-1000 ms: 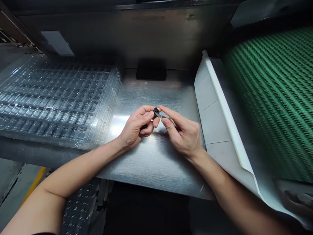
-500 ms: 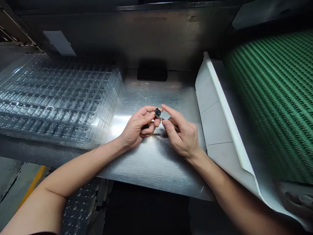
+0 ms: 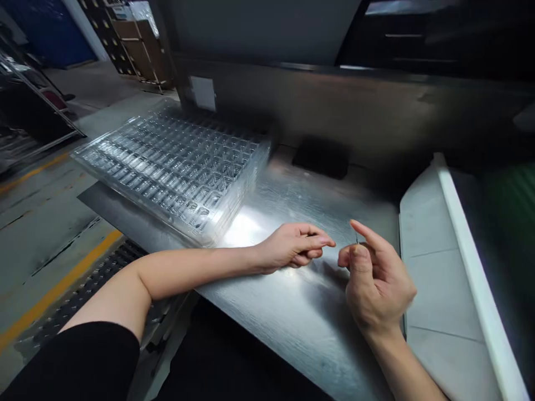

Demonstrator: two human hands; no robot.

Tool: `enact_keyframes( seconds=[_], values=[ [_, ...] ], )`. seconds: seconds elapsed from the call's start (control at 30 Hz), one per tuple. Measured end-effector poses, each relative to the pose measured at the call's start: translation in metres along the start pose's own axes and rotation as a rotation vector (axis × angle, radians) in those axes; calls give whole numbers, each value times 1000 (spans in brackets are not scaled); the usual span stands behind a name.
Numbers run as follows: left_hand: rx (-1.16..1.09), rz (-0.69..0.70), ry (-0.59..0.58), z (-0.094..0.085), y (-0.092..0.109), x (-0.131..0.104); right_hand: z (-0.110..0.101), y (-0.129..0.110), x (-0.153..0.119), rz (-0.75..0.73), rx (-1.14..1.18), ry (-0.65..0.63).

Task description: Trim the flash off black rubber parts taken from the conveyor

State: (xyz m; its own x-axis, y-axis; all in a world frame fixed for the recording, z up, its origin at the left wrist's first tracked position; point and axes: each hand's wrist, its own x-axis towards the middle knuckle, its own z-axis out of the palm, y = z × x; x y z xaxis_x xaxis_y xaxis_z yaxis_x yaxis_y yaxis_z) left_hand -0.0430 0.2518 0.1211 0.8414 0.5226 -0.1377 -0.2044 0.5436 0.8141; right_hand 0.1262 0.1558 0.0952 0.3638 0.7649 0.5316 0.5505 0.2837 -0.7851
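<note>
Over the metal bench, my left hand (image 3: 295, 245) is closed, with thumb and fingers pressed together. Whatever lies inside it is hidden. Just to its right, my right hand (image 3: 378, 278) is raised with the index finger stretched up. Between its thumb and curled fingers it grips a slim tool with a thin metal tip (image 3: 357, 238); the rest of the tool is hidden in the palm. A small gap separates the two hands. Left of them sits a stack of clear plastic trays (image 3: 175, 167) with many pockets. Small items (image 3: 204, 211) show in pockets near its front right corner.
The metal bench (image 3: 288, 317) runs beneath both hands. A dark flat block (image 3: 321, 157) lies at the back by the metal wall. On the right stands a white panel (image 3: 443, 262), with a blurred green surface (image 3: 514, 195) beyond. Yellow floor lines (image 3: 62, 292) show at left.
The view has swung left, bringing the tray stack more fully in. My hands have drawn apart. The round black connector that was in my left hand's fingers no longer shows.
</note>
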Motion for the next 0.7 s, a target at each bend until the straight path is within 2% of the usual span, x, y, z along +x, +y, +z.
enact_keyframes(
  seconds=[0.13, 0.23, 0.3, 0.37, 0.43, 0.5, 0.57, 0.6, 0.63, 0.7],
  values=[
    [33, 95, -30, 1, 1, 1, 1, -3, 2, 9, 51, 69],
    [85, 181, -13, 10, 14, -7, 3, -2, 3, 19, 49, 82],
    [153, 258, 23, 20, 31, -16, 4, 1, 3, 36, 26, 73],
    [275, 352, 48, 26, 56, -26, 5, 5, 3, 38, -27, 39],
    [476, 441, 74, 19, 91, -30, 6, 9, 2, -1, -99, -31],
    [764, 500, 158, -2, 134, -23, 10, 11, 1, -68, -166, -116],
    [1103, 503, 333, -36, 180, -5, 13, 13, 1, -146, -214, -163],
    [1296, 450, 475, -55, 201, 6, 15, 13, 1, -182, -234, -167],
    [1485, 341, 597, -73, 221, 17, 16, 13, 1, -212, -251, -161],
    [1578, 247, 705, -104, 251, 36, 18, 14, 1, -258, -276, -152]
  ],
)
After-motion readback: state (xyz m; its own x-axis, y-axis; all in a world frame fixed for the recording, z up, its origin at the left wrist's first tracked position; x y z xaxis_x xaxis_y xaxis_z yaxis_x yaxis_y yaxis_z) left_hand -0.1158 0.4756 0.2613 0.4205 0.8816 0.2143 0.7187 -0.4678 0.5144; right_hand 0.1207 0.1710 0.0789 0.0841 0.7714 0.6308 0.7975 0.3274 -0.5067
